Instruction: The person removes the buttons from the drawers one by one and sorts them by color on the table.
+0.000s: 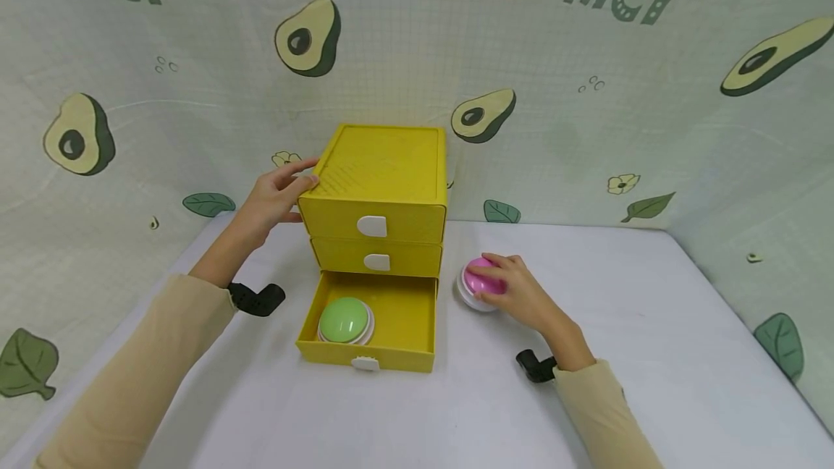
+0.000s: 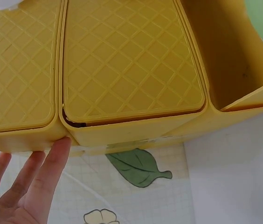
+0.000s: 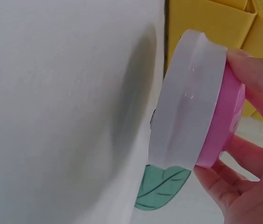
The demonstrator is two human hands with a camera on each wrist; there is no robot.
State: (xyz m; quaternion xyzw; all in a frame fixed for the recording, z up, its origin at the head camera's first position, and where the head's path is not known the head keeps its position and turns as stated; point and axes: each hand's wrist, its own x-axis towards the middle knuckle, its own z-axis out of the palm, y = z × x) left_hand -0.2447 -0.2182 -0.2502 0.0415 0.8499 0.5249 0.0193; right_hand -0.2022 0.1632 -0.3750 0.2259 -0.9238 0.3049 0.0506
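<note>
A yellow three-drawer cabinet stands at the back of the white table. Its bottom drawer is pulled out, with a green dome button lying inside. My left hand rests with straight fingers against the cabinet's upper left side. Just right of the cabinet sits a pink dome button on a white base. My right hand grips the pink button from above and the side, fingers curled round it.
An avocado-print cloth backdrop walls in the table on the back and both sides. The two upper drawers, with white handles, are closed. Black wrist mounts sit on both forearms.
</note>
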